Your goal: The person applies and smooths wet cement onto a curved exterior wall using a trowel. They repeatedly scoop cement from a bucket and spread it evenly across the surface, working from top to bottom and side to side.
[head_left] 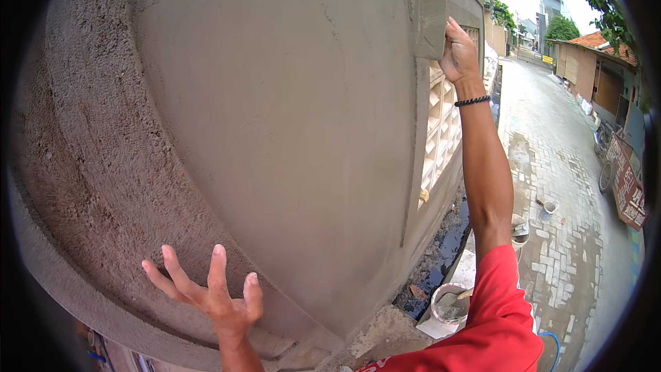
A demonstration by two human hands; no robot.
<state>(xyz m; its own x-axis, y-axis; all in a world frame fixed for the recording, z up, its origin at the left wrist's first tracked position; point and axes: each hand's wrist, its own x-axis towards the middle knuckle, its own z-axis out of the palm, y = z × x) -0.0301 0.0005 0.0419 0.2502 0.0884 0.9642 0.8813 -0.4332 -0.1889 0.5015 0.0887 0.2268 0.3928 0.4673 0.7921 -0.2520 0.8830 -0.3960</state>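
A smooth, grey plastered wall [275, 131] fills the middle. High on its right edge, my right hand [460, 54] grips a rectangular plastering trowel [432, 17], its blade upright and its visible face coated in grey mortar. The trowel's handle is hidden by the blade and my fingers. Down at the lower left, my left hand [213, 296] is open and empty, its fingers spread in front of a rough, curved cement band [103, 96]. Whether those fingertips touch the surface, I cannot tell.
Pale lattice blocks [441, 124] sit beyond the plaster's right edge. Below runs a ditch of dark water [451, 244], with a mortar bucket [436, 311] beside it. A small container [549, 207] stands on the paved lane [558, 262]. Farther right is a cart [628, 186].
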